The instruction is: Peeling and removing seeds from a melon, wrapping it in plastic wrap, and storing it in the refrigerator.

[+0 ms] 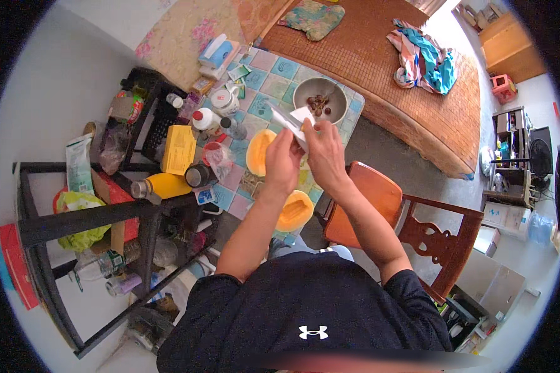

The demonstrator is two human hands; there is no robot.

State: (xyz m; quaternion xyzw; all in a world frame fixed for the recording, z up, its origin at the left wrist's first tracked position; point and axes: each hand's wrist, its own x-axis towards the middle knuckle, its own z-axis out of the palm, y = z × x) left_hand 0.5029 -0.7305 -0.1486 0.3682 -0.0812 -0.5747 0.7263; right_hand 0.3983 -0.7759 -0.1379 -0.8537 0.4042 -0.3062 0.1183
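Over the table, my left hand and my right hand are close together, fingers closed on a folded white tissue. A thin grey strip like a knife blade sticks out beside the tissue; its other end is hidden by my hands. One orange-fleshed melon half lies just left of my left hand, partly covered by it. Nearer to me, a second melon half rests cut side up, its middle hollowed. Beyond my hands stands a metal bowl with several brown, round pieces inside.
The tiled-pattern table carries a red-capped white bottle, a white lidded mug, a dark-lidded jar and a tissue pack. An orange-seated wooden chair is at right. A black rack stands left, a mat-covered bed behind.
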